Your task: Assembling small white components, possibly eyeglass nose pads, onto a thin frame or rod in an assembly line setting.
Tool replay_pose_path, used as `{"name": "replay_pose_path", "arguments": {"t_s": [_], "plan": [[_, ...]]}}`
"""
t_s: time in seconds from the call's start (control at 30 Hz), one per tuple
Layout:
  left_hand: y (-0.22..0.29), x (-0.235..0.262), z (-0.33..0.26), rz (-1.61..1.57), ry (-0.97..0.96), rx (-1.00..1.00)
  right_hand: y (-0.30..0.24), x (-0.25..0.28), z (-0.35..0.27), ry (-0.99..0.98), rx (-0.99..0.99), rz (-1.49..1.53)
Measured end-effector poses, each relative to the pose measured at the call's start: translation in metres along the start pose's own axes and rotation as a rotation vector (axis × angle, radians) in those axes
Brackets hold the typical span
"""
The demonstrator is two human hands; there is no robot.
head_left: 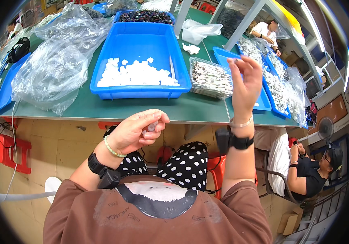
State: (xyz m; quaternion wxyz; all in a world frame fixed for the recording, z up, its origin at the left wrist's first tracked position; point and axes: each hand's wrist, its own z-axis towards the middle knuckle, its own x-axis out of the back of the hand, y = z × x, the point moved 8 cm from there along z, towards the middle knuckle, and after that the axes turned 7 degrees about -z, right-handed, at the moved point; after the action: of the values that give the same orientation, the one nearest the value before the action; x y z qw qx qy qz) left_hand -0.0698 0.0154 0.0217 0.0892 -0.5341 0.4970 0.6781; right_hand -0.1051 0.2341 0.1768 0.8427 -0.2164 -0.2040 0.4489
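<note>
A worker's left hand (136,132), at six o'clock of the blue tray (142,44) of white pieces (136,74), pinches a small translucent cap (151,127) between thumb and fingers. At three o'clock, the raised right hand (245,83) has fingertips pressed together; whether it holds anything cannot be told.

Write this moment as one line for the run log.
left hand: pinches small white piece | right hand: raised, fingers loosely open | blue tray: white pieces inside
</note>
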Motion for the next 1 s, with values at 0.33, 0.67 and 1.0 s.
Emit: {"name": "replay_pose_path", "arguments": {"t_s": [0.33,0.67,1.0], "plan": [[-0.001,0.0,0.005,0.132,0.078,-0.118,-0.021,-0.027,-0.106,-0.214,-0.101,0.307],[-0.006,-0.01,0.008,0.173,0.055,-0.174,-0.019,-0.051,-0.162,-0.218,-0.4,0.586],[-0.016,-0.004,0.006,0.18,0.133,-0.194,-0.04,-0.045,-0.157,-0.073,-0.111,0.161]]}}
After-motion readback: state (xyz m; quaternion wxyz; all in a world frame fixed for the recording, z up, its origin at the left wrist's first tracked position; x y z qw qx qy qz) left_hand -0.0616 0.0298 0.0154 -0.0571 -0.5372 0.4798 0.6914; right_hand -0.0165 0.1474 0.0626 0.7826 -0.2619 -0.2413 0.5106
